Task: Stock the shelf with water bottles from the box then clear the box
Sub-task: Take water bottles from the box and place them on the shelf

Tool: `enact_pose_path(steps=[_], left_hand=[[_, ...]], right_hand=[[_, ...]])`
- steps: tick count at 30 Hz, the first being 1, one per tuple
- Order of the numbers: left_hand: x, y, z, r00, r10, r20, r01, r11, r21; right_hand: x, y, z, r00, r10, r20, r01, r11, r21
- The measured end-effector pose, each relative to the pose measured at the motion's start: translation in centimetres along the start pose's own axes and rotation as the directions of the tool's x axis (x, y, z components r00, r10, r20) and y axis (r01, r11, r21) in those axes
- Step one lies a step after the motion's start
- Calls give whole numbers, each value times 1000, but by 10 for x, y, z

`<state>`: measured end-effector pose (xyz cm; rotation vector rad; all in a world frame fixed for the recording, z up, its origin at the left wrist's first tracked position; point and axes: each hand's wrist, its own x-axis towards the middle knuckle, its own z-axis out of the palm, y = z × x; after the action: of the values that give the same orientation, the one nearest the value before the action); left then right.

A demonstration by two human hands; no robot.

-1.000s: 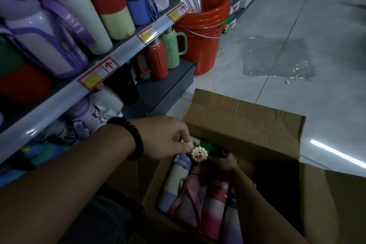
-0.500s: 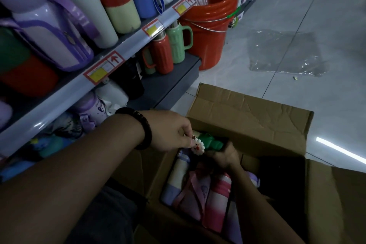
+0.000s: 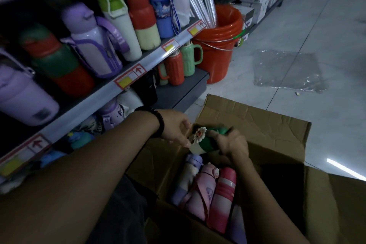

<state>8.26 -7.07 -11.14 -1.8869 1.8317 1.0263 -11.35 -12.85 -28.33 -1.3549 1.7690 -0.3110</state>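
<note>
— What's on the left?

— A shelf (image 3: 126,83) runs from the lower left up to the top middle. Its upper tier is packed with standing bottles, among them a purple bottle (image 3: 93,41). At the end of the bottom tier two mugs (image 3: 176,69), one red and one green, stand side by side. An orange bucket (image 3: 217,45) sits on the floor just past the shelf's end.

— And the hands?

— They meet in the middle of the frame, over the near left corner of the open box (image 3: 257,125). The left hand (image 3: 176,127), with a dark wristband (image 3: 160,123), comes in from the left. Its fingertips pinch a flower charm (image 3: 198,134).

— Where's the bottle?

— The green bottle (image 3: 210,142) lies tilted between the two hands, above the box's contents. The charm touches its left end. The right hand (image 3: 231,142) is wrapped around its green part, fingers curled tight.

— Anything left in the box?

— Yes, lying side by side at the lower middle: a lilac bottle (image 3: 188,180), a pink bottle (image 3: 204,190) and a red bottle (image 3: 223,194). The far flap stands up behind the hands.

— And to the right?

— A clear plastic sheet (image 3: 287,71) lies flat on the pale floor tiles, well apart from the box.
</note>
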Motion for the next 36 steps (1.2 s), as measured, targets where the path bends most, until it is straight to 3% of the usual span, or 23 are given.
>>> enact_pose_path(steps=[6,9,12,15,21,23,26,28,31,36], left_hand=[[-9,-9,10,986,4,-168,18,992,129],[-28,-10,6,925,71,-374,-53,997,58],[-52,-14,-2,793,104,-601,-52,993,103],[-84,-24,-1,672,87,-736,58,984,170],[-150,-66,15,228,62,-972,238,964,117],[-170,-81,22,84,-9,-996,179,984,6],[-194,-106,37,-33,-107,-994,-22,994,-106],[-209,-117,46,-70,-223,-972,-164,964,-209],[-225,-131,59,-115,-357,-927,-300,902,-310],[-236,-171,72,-203,-562,-802,-437,785,-440]], right_hand=[[-42,-67,-36,984,-166,63,160,984,82],[-64,-101,-46,961,-262,89,251,961,117],[-90,-135,-58,950,-274,151,229,938,261],[-122,-166,-66,910,-301,285,167,896,412],[-198,-225,-46,768,-540,344,306,782,544],[-220,-240,-27,716,-602,352,365,754,547],[-252,-252,-3,651,-678,341,469,713,522],[-270,-253,11,601,-735,314,495,650,576],[-287,-248,32,447,-842,302,513,518,685],[-301,-245,61,250,-867,430,648,480,591]])
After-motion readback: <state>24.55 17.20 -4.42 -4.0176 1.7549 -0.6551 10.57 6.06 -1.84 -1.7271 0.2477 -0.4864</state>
